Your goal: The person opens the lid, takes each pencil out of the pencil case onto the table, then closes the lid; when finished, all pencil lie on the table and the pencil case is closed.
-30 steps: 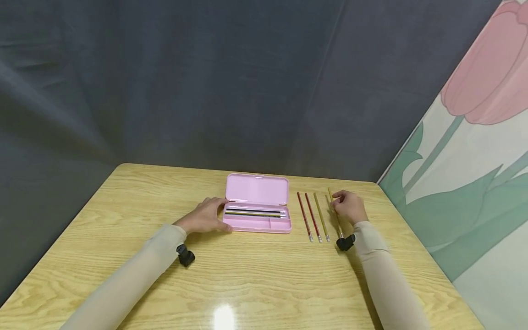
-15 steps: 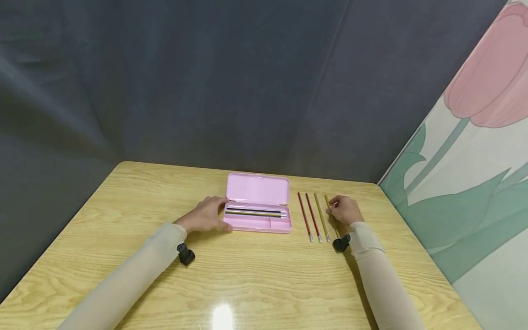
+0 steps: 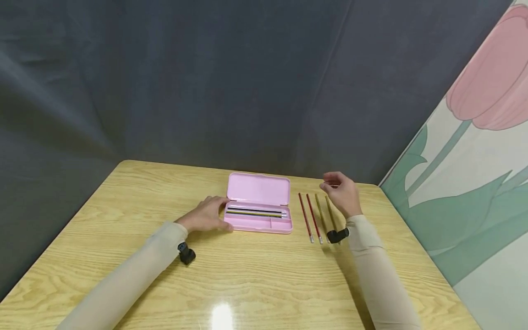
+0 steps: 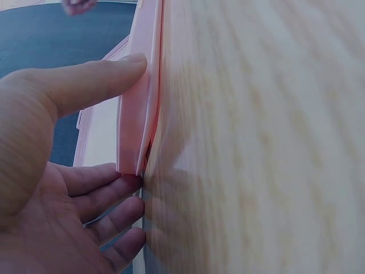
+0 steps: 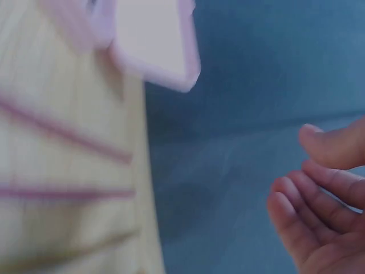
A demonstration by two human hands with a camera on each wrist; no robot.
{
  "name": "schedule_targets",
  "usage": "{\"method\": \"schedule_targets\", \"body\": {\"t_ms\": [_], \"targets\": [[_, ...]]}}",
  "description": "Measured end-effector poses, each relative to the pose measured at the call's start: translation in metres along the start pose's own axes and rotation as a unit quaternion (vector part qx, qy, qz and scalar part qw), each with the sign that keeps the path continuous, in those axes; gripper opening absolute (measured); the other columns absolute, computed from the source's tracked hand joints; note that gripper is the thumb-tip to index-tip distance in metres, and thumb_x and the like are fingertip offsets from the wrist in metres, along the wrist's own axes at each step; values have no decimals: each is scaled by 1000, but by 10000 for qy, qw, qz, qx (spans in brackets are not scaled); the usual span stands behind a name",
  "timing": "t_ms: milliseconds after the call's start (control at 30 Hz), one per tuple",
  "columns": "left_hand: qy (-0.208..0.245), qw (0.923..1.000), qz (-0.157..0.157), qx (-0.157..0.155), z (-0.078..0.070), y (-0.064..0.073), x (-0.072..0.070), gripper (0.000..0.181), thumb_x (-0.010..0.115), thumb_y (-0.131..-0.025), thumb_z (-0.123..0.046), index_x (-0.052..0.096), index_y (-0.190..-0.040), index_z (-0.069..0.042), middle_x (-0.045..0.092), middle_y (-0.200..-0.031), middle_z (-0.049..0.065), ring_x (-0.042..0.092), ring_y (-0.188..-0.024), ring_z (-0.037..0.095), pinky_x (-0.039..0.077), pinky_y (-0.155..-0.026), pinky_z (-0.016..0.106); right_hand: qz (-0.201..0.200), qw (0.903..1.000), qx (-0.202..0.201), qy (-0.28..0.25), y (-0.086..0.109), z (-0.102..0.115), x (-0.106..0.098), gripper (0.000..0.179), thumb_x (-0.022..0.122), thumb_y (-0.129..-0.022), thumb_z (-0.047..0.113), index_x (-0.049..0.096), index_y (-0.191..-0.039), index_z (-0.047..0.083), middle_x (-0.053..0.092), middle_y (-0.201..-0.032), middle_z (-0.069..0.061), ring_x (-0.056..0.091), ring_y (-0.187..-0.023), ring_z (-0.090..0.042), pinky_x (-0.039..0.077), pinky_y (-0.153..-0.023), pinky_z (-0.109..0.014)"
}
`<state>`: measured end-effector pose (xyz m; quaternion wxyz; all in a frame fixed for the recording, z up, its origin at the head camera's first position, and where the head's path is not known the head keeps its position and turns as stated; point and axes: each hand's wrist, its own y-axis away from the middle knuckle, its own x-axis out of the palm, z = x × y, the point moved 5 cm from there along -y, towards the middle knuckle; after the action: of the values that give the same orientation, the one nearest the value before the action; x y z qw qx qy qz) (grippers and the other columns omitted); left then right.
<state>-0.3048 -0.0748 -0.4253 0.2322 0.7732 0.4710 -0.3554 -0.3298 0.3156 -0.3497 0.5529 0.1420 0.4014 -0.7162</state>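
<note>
A pink pencil case [image 3: 249, 223] lies with its lid [image 3: 258, 189] raised on the table; dark and yellow-striped pencils [image 3: 253, 212] rest in its long back compartment. My left hand [image 3: 204, 214] holds its left end, the thumb [image 4: 108, 80] along the front wall and fingertips at the corner. Right of the case, two red pencils [image 3: 305, 217] and two yellow pencils [image 3: 330, 210] lie side by side, erasers toward me. Raised above the yellow ones is my right hand [image 3: 343, 195], fingers loosely bent and nothing in them. The wrist camera hides part of the yellow pencils' lower ends.
The wooden table [image 3: 255, 275] ends at a dark curtain [image 3: 231, 91] behind the case. At the right side stands a wall panel with a tulip print [image 3: 462, 192].
My right hand shifted the rightmost yellow pencil left, closer to its neighbour, then let go and rose away from it. The left hand stays on the pencil case.
</note>
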Motion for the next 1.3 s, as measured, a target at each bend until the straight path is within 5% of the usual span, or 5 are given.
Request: {"method": "schedule_targets", "body": {"t_ms": [267,633,933,1300], "targets": [[62,9999,-11,-96,0,-1,3,92,87,-78,-40,43,-152,-8,46,-156,16,40,-142,37,33,-118,58,184,9941,-604,-882,-2,59,27,28,75,-91,12,72,-118,8,75,-110,-17,73,-97,-24,53,-80,-10],[-3,10000,-48,-13,-3,-5,4,94,87,-76,-42,43,-152,-8,48,-154,16,42,-139,36,34,-117,58,983,9837,-897,-1207,6,99,72,26,75,-89,5,72,-115,4,75,-105,-11,72,-95,-23,60,-86,-36],[-36,10000,-60,30,-7,-9,3,93,88,-75,-41,46,-151,-8,51,-152,16,44,-136,35,36,-116,57,1760,9701,-1315,-1029,21,116,117,22,72,-89,-1,73,-111,0,76,-106,-16,74,-92,-23,62,-86,-37],[-7,9999,-103,64,-7,-9,4,88,88,-74,-37,50,-147,-8,54,-148,14,47,-131,33,37,-114,54,2603,9555,-1366,244,38,102,161,17,72,-88,-1,77,-98,12,78,-93,-1,70,-86,-10,60,-82,-31]]}}
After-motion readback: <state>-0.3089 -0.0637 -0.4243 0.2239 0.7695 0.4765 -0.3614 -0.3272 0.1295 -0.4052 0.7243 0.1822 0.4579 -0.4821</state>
